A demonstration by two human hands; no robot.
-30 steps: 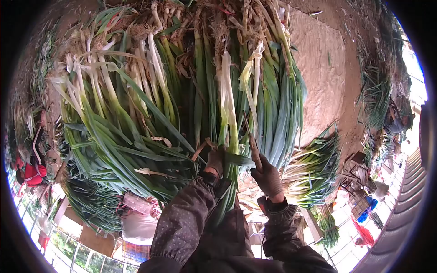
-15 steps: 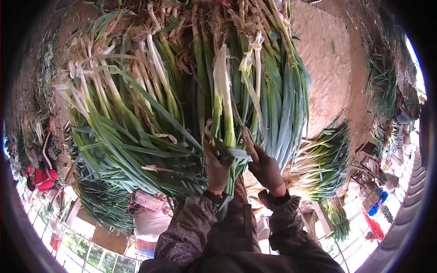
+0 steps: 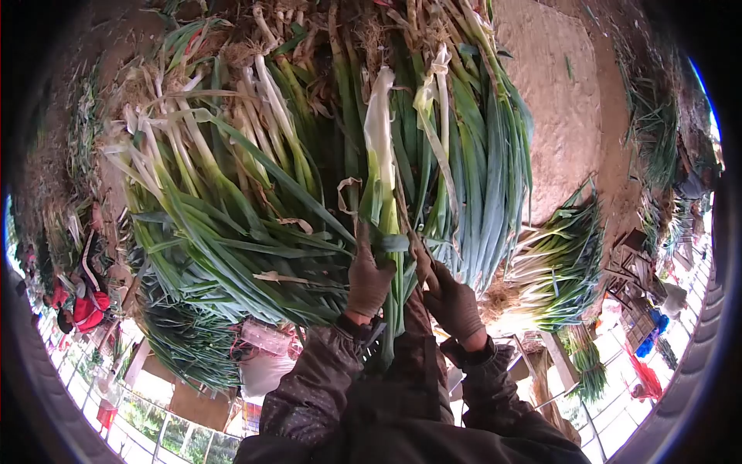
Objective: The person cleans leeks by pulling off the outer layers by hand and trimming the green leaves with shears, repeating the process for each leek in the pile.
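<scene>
A green onion [image 3: 380,139] with a pale stem stands out in the middle, its green leaves running down between my hands. My left hand [image 3: 368,282], in a brown glove, is closed at the left side of its leaves. On the right, my gloved right hand [image 3: 452,300] pinches a dry, brownish leaf [image 3: 422,259] beside the onion. A large heap of green onions [image 3: 224,201] with roots at the top lies around and beyond both hands. More long leaves [image 3: 487,170] lie to the right.
Another pile of onions [image 3: 560,267] lies at the right on the brown ground [image 3: 549,100]. A dark green bunch [image 3: 182,340] is at the lower left. A person in red [image 3: 89,311] is at the far left. Wooden crates [image 3: 630,282] stand at the right.
The view has shifted slightly. The dry leaf at my right hand is lower, and a curled brown leaf now shows above my left hand.
</scene>
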